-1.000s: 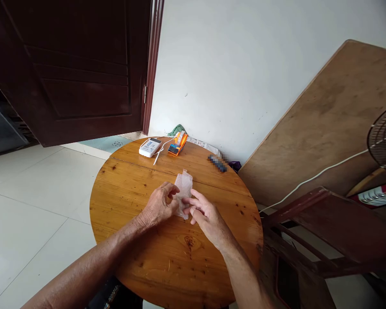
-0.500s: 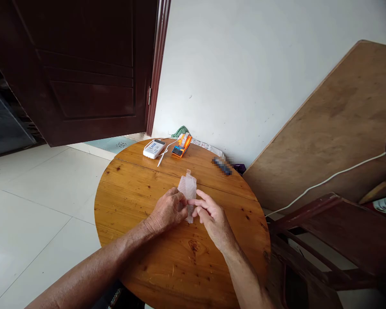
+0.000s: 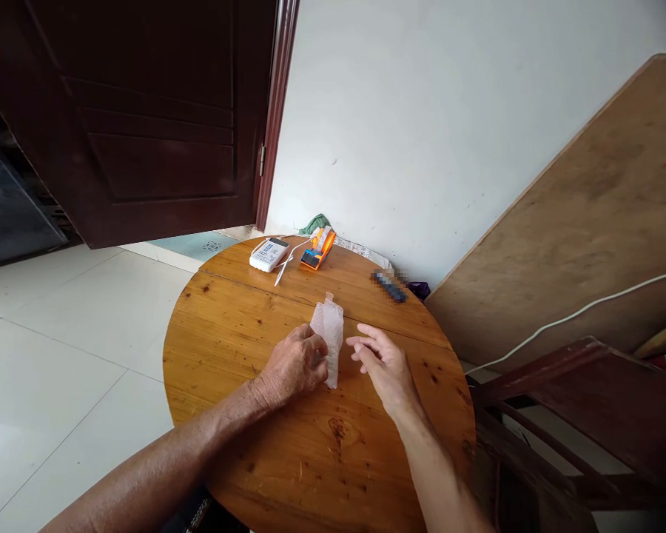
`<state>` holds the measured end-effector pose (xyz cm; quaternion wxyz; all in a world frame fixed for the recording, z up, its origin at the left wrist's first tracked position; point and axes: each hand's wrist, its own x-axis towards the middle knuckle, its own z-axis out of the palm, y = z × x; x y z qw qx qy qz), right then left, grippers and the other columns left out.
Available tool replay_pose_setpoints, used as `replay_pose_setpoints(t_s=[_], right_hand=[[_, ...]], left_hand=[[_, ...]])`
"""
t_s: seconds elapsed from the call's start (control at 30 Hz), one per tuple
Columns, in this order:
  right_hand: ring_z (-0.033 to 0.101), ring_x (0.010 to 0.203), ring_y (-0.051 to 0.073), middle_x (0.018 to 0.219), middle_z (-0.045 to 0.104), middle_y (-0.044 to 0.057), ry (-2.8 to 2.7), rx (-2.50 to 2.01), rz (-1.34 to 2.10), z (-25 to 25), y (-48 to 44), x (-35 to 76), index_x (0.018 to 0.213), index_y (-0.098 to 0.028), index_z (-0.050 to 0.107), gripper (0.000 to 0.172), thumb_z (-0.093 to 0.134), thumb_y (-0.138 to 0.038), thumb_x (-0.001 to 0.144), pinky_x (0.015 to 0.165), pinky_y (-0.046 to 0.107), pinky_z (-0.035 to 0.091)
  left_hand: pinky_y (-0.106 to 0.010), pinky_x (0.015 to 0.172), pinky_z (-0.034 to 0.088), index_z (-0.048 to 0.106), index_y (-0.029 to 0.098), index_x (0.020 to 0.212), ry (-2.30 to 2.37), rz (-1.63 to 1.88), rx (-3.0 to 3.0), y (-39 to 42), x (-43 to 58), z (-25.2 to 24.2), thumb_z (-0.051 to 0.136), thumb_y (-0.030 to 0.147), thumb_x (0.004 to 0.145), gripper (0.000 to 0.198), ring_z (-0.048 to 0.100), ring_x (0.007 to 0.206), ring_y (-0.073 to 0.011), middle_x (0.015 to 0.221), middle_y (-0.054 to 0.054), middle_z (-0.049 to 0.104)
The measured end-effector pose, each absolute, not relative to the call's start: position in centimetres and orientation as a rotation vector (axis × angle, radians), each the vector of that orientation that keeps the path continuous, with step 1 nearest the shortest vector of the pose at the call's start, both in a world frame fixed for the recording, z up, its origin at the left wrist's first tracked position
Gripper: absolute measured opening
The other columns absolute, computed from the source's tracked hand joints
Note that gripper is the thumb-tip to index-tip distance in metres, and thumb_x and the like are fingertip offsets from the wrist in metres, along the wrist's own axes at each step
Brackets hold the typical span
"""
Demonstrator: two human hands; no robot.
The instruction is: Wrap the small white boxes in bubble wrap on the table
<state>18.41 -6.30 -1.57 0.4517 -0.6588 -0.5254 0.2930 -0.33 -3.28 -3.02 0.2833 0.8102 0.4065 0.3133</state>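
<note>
A small piece of whitish bubble wrap [image 3: 333, 340], seemingly folded around on itself, is over the middle of the round wooden table [image 3: 222, 333]. A clear strip like tape sticks out at its far end. My left hand [image 3: 297, 363] pinches the wrap's left side with thumb and fingers, hiding that edge. To the right, my right hand [image 3: 382, 363] is apart from the wrap, its fingers spread and nothing in them. I cannot see whether anything is inside the wrap.
Toward the far edge lie a white device [image 3: 269, 255] with a white cable [image 3: 283, 269], an orange tape dispenser [image 3: 317, 249], and a blurred dark object [image 3: 389, 286]. Behind is a white wall. A dark wooden chair [image 3: 577, 414] stands at the right, a door [image 3: 160, 148] at the left.
My right hand has let go of the wrap and drawn off to the right, fingers opening. My left hand stays on the wrap. The view has shifted slightly.
</note>
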Motion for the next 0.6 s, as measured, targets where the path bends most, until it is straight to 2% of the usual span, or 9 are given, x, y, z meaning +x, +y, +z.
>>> replay_pose_setpoints(t_s=[0.07,0.13,0.3,0.4,0.47,0.53,0.6], right_hand=[[0.068,0.068,0.018,0.095,0.074,0.011,-1.152,-1.679,0.874,-2.0,-5.7,18.9,0.121,-0.014,0.06,0.05,0.066,-0.035,0.076,0.043,0.023,0.049],[0.068,0.068,0.019,0.091,0.072,0.01,-1.056,-1.691,0.977,-2.5,-4.9,19.0,0.119,-0.013,0.06,0.052,0.07,-0.035,0.074,0.038,0.021,0.045],[0.059,0.055,0.015,0.068,0.066,0.002,-1.075,-1.604,1.1,-2.9,-2.7,18.1,0.102,-0.016,0.064,0.044,0.077,-0.038,0.066,0.032,0.019,0.035],[0.05,0.046,0.011,0.06,0.062,-0.003,-1.116,-1.578,1.132,-2.6,-1.7,17.7,0.091,-0.017,0.064,0.043,0.081,-0.041,0.06,0.03,0.018,0.028],[0.046,0.042,0.009,0.059,0.061,-0.004,-1.121,-1.593,1.154,-2.5,-1.3,17.6,0.088,-0.018,0.062,0.043,0.081,-0.042,0.058,0.031,0.018,0.024],[0.047,0.042,0.009,0.059,0.063,-0.004,-1.13,-1.601,1.189,-2.3,-1.0,17.5,0.084,-0.019,0.061,0.04,0.082,-0.04,0.057,0.034,0.018,0.026],[0.052,0.046,0.011,0.06,0.066,-0.003,-1.139,-1.586,1.215,-2.3,-0.7,17.4,0.079,-0.019,0.06,0.036,0.082,-0.037,0.056,0.039,0.02,0.034]], left_hand=[[-0.027,0.079,0.047,0.066,0.018,0.084,1.092,0.827,2.164,-3.3,-0.3,-2.7,0.059,0.014,0.078,0.01,0.059,0.084,-0.0169,0.091,-0.004,0.059],[-0.027,0.079,0.047,0.066,0.018,0.084,1.096,0.813,2.159,-3.4,-0.4,-2.5,0.058,0.014,0.079,0.01,0.058,0.083,-0.0166,0.091,-0.004,0.059],[-0.029,0.078,0.049,0.066,0.018,0.089,1.088,0.795,2.176,-3.3,-0.4,-2.8,0.057,0.014,0.079,0.014,0.059,0.084,-0.0175,0.093,-0.005,0.06],[-0.03,0.08,0.049,0.067,0.021,0.103,1.109,0.85,2.237,-3.4,-0.3,-3.3,0.057,0.013,0.077,0.028,0.058,0.089,-0.0194,0.101,-0.006,0.06],[-0.033,0.083,0.049,0.066,0.024,0.112,1.102,0.896,2.337,-3.5,-0.3,-3.5,0.057,0.013,0.077,0.038,0.057,0.095,-0.0212,0.113,-0.007,0.059],[-0.036,0.086,0.048,0.065,0.026,0.117,1.07,0.899,2.451,-3.6,-0.3,-3.5,0.057,0.011,0.076,0.045,0.055,0.101,-0.0233,0.128,-0.007,0.056],[-0.039,0.087,0.047,0.066,0.027,0.118,1.014,0.857,2.52,-3.5,-0.4,-3.3,0.056,0.009,0.075,0.047,0.055,0.101,-0.0245,0.132,-0.006,0.057]])
